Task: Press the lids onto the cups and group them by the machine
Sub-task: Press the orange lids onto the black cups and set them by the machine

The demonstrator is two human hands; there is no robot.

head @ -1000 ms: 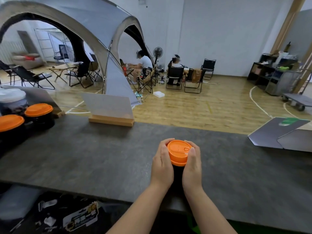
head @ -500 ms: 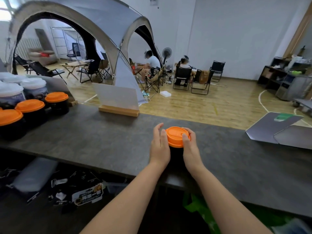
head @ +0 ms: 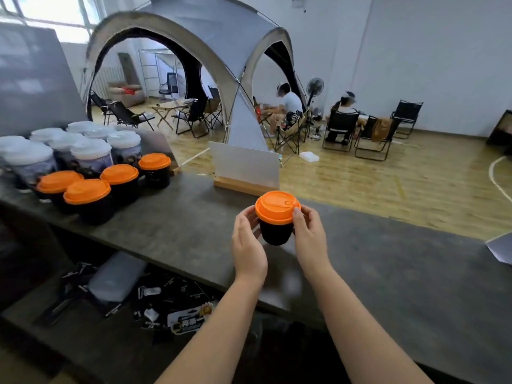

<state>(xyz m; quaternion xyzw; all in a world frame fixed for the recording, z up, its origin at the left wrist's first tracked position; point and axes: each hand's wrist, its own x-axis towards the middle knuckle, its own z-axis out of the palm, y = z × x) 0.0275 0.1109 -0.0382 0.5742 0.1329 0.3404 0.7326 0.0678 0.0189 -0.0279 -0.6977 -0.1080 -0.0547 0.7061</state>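
The black cup with its orange lid sits between the two hands, above the dark grey counter, a blurred shadow below it; whether its base touches the counter cannot be told. The left hand curls round the cup's left side, fingers behind the wall just under the lid's rim. The right hand grips the right side, its thumb lying on the lid's edge. The lid looks level on the cup.

Well to the left on the same counter stand four more black cups with orange lids, grouped close together in a loose row. Just behind them is a cluster of taller cups with white lids; what any cup holds is hidden. A white sign in a wooden base stands on the counter's far edge, beyond the held cup
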